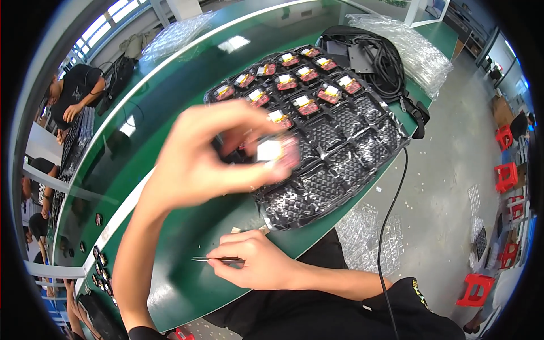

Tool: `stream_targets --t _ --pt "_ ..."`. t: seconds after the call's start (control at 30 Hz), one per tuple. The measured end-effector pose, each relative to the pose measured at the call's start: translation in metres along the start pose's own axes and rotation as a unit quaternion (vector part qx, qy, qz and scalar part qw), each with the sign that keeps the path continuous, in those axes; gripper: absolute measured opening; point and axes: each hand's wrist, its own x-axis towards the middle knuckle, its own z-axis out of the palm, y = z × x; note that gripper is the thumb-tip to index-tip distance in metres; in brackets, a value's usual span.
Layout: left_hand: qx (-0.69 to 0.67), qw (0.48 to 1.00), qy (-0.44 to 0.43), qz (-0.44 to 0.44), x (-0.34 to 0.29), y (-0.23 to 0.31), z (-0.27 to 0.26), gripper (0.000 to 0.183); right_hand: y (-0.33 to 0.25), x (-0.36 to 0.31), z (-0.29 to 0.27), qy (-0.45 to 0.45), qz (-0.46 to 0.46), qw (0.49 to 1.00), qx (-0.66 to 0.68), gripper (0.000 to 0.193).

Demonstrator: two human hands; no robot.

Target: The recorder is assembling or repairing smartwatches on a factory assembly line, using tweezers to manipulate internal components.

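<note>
Hands at a green bench: one pinching a small part, one pinching tweezers

Left hand [212,156] is hovering, raised and blurred, above the green table [170,107], its thumb and fingers pressing together on a small pink and white component [277,152]. That component is sitting at the fingertips, just over the near left edge of the black compartment tray [340,164]. Right hand [255,262] is resting low on the table's near edge, fingers curling closed and pinching thin metal tweezers [211,259], whose tips are pointing toward the person's left. Far rows of the tray are holding similar red and yellow components [294,79], one to a compartment, while the nearer compartments are showing only their black quilted bottoms. Beyond the tray, a bundle of black cables [379,59] is lying on the table, with sheets of clear bubble wrap [419,54] just beside it. A black cord [391,215] is hanging from the tray's right side toward the floor. On the left, another person in a dark shirt [76,93] is leaning over a neighbouring bench. Red stools [507,175] are standing on the grey floor at right.
</note>
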Motion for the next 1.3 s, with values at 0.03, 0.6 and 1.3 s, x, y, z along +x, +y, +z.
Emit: stream_targets --t 0.03,0.6,1.3 --pt "-0.004 0.999 -0.008 0.045 0.028 0.004 0.011 0.049 -0.002 0.0 0.002 -0.004 0.002 1.0 0.003 0.009" --pt "0.171 0.98 0.035 0.092 -0.012 -0.025 -0.011 0.032 -0.011 -0.001 0.001 0.008 0.004 0.999 -0.033 0.007" --pt "0.09 0.95 0.079 -0.289 -0.318 -0.047 -0.06 0.06 -0.014 0.011 0.015 -0.04 0.06 0.985 -0.157 0.016"
